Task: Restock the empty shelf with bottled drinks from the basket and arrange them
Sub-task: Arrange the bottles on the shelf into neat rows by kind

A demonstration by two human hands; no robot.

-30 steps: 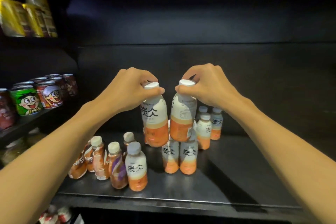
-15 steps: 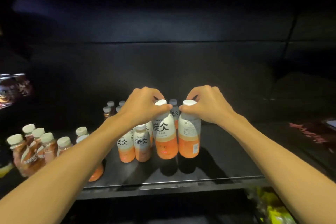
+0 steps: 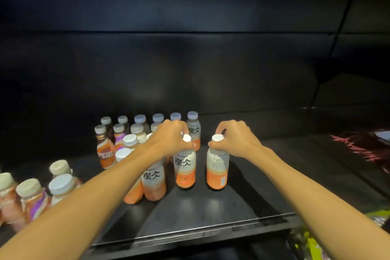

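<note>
On the black shelf (image 3: 242, 213), both hands hold bottles by the neck, just under the white caps. Left hand (image 3: 168, 139) has fingers curled round the front-facing orange-and-white bottle (image 3: 184, 170); right hand (image 3: 234, 141) pinches the second bottle (image 3: 217, 172), back label showing. Both bottles upright, bases on the shelf, side by side with a gap between. Just left of them: more orange bottles (image 3: 153, 183), partly hidden by the left forearm. Behind: rows of capped bottles (image 3: 140, 123), including brown coffee bottles (image 3: 104, 150). Far left: blurred cluster of beige-capped bottles (image 3: 31, 196).
</note>
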